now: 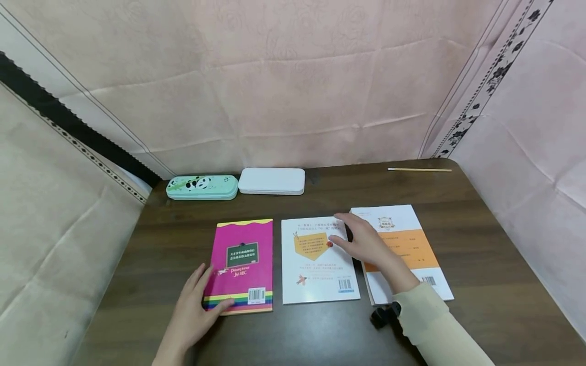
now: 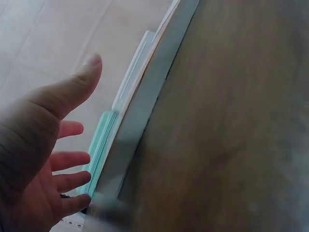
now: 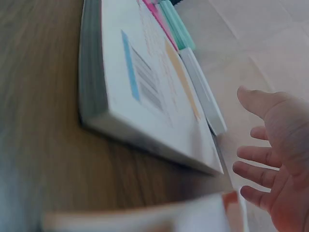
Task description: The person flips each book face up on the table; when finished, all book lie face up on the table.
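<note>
Pink book [image 1: 241,264]: lower centre-left of the head view, flat on the table [image 1: 480,239], back cover up with barcode at its lower right corner. Judged light, thin and stiff enough to lift by one edge; glossy cover likely a little slippery, so best pinched at the spine side or a corner, thumb on top and fingers slid beneath.

Left hand [image 1: 194,310]: lower left of the head view, at the pink book's lower left corner, thumb resting on the cover's bottom edge, fingers straight and spread along its left side. No grip closed. Left wrist view shows the same splayed fingers [image 2: 70,154] beside a blurred book edge.

White book [image 1: 317,262]: centre of the head view, just right of the pink book, apart from it, barcode lower right. Looks thicker in the right wrist view [image 3: 149,96]; judged somewhat heavier, firm block, corners the easiest purchase.

Right hand [image 1: 363,244]: centre-right, over the gap between the white book and the orange book [image 1: 403,251], fingers extended and relaxed, holding nothing. Contact with either cover hard to tell.

Orange book: right of centre, slightly skewed, partly under the right wrist.

Green case [image 1: 202,187] and white case [image 1: 272,181]: upper centre-left, side by side along the table's far edge.

Pencil [image 1: 419,169]: upper right, lying alone near the far edge.

Backdrop: pink cloth [image 1: 293,76] on all sides.
</note>
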`<state>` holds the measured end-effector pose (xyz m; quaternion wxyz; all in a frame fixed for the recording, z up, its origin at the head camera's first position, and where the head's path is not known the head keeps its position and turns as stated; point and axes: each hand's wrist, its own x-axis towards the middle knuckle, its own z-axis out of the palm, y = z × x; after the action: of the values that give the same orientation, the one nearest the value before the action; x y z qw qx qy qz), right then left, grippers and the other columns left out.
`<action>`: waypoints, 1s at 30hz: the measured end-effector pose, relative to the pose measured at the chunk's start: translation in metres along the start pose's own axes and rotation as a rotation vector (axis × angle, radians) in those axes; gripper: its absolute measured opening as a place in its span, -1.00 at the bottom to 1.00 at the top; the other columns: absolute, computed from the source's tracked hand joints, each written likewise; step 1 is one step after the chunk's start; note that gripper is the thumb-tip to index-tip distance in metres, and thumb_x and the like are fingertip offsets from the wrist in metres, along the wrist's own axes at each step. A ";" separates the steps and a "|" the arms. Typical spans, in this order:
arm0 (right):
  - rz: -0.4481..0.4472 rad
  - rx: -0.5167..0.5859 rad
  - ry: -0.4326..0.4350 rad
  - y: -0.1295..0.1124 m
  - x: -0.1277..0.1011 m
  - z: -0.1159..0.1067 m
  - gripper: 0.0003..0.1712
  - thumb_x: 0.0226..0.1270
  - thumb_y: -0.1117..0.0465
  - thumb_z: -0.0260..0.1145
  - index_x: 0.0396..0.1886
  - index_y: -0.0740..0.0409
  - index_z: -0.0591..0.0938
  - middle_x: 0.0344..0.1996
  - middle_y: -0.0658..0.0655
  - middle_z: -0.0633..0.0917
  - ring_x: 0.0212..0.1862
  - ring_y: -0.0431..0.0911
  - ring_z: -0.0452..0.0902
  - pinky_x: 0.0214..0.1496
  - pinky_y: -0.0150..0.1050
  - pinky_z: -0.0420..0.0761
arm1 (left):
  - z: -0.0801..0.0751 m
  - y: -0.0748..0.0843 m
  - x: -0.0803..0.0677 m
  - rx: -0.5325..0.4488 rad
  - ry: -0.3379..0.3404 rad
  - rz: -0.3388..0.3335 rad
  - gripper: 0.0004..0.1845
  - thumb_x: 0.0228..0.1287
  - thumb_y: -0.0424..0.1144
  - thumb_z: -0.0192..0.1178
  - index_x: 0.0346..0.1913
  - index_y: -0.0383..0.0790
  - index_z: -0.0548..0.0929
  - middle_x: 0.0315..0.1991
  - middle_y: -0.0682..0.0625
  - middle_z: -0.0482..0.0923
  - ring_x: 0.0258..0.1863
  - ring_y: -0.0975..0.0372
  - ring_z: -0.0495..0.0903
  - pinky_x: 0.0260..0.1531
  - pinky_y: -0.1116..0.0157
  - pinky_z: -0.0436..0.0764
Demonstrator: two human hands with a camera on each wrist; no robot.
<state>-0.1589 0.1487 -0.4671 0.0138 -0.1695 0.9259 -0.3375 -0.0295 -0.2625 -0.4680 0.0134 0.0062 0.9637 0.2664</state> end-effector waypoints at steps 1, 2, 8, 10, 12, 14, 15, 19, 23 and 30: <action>-0.006 0.009 -0.006 -0.001 0.003 0.003 -0.22 0.35 -0.08 0.43 0.45 0.15 0.44 0.39 0.20 0.47 0.44 0.16 0.32 0.44 0.17 0.33 | 0.000 -0.001 -0.001 -0.011 -0.009 -0.009 0.11 0.08 0.29 0.44 0.52 -0.35 0.26 0.53 -0.36 0.08 0.46 -0.30 0.11 0.24 -0.36 0.33; -0.012 0.014 -0.011 -0.002 0.006 0.005 -0.23 0.35 -0.08 0.43 0.44 0.14 0.45 0.39 0.18 0.48 0.43 0.15 0.34 0.43 0.16 0.34 | 0.000 -0.002 -0.002 -0.020 -0.020 -0.027 0.14 0.06 0.31 0.45 0.52 -0.34 0.25 0.53 -0.35 0.08 0.46 -0.29 0.12 0.24 -0.35 0.34; -0.048 0.066 -0.032 -0.010 0.023 0.017 -0.28 0.37 -0.08 0.40 0.42 0.14 0.48 0.36 0.17 0.50 0.40 0.11 0.37 0.42 0.12 0.37 | 0.001 -0.005 -0.006 -0.070 -0.027 -0.081 0.18 -0.03 0.31 0.50 0.50 -0.39 0.28 0.52 -0.32 0.13 0.41 -0.25 0.24 0.23 -0.22 0.44; -0.049 0.078 -0.040 -0.012 0.027 0.021 -0.28 0.38 -0.08 0.40 0.42 0.13 0.48 0.36 0.15 0.50 0.40 0.09 0.37 0.43 0.10 0.37 | 0.002 -0.006 -0.007 -0.082 -0.007 -0.077 0.15 -0.04 0.28 0.52 0.47 -0.41 0.33 0.51 -0.31 0.17 0.40 -0.24 0.28 0.22 -0.17 0.47; -0.057 0.077 -0.054 -0.014 0.031 0.025 -0.28 0.38 -0.08 0.39 0.43 0.13 0.47 0.37 0.14 0.50 0.41 0.09 0.37 0.44 0.09 0.35 | 0.003 -0.006 -0.009 -0.087 0.017 -0.067 0.12 -0.05 0.26 0.54 0.44 -0.42 0.38 0.48 -0.31 0.22 0.38 -0.24 0.31 0.20 -0.14 0.48; -0.057 0.070 -0.074 -0.016 0.034 0.029 -0.28 0.40 -0.09 0.38 0.44 0.11 0.46 0.37 0.12 0.49 0.41 0.06 0.36 0.44 0.07 0.35 | 0.006 -0.008 -0.011 -0.088 0.044 -0.044 0.09 -0.08 0.22 0.57 0.41 -0.44 0.42 0.46 -0.33 0.26 0.36 -0.24 0.35 0.20 -0.12 0.49; -0.057 0.064 -0.083 -0.017 0.036 0.032 -0.28 0.40 -0.10 0.37 0.44 0.10 0.46 0.38 0.10 0.48 0.40 0.05 0.36 0.44 0.06 0.35 | 0.007 -0.009 -0.011 -0.089 0.057 -0.033 0.08 -0.09 0.19 0.59 0.39 -0.44 0.44 0.45 -0.33 0.29 0.35 -0.23 0.37 0.21 -0.11 0.49; -0.075 0.064 -0.097 -0.021 0.042 0.039 -0.29 0.41 -0.11 0.35 0.43 0.12 0.46 0.36 0.11 0.49 0.39 0.03 0.38 0.43 0.01 0.37 | 0.012 -0.011 -0.014 -0.100 0.103 0.021 0.03 -0.11 0.10 0.63 0.36 -0.45 0.48 0.41 -0.33 0.36 0.33 -0.21 0.42 0.21 -0.10 0.49; -0.120 0.049 -0.075 -0.024 0.051 0.047 -0.32 0.41 -0.08 0.36 0.38 0.19 0.51 0.32 0.16 0.54 0.38 0.06 0.40 0.43 -0.01 0.38 | 0.014 -0.011 -0.015 -0.119 0.109 0.038 0.03 -0.12 0.10 0.64 0.35 -0.47 0.48 0.41 -0.34 0.35 0.33 -0.24 0.41 0.21 -0.13 0.48; -0.184 0.060 -0.054 -0.032 0.069 0.062 -0.47 0.44 0.01 0.35 0.27 0.20 0.61 0.21 0.14 0.64 0.31 0.05 0.48 0.39 -0.04 0.44 | 0.012 -0.009 -0.015 -0.126 0.045 -0.031 0.10 -0.11 0.11 0.62 0.41 -0.48 0.39 0.48 -0.33 0.24 0.39 -0.23 0.32 0.26 -0.11 0.44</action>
<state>-0.2053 0.0649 -0.4885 0.0128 -0.2624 0.8952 -0.3600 -0.0143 -0.2648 -0.4826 -0.0036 -0.0158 0.9452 0.3262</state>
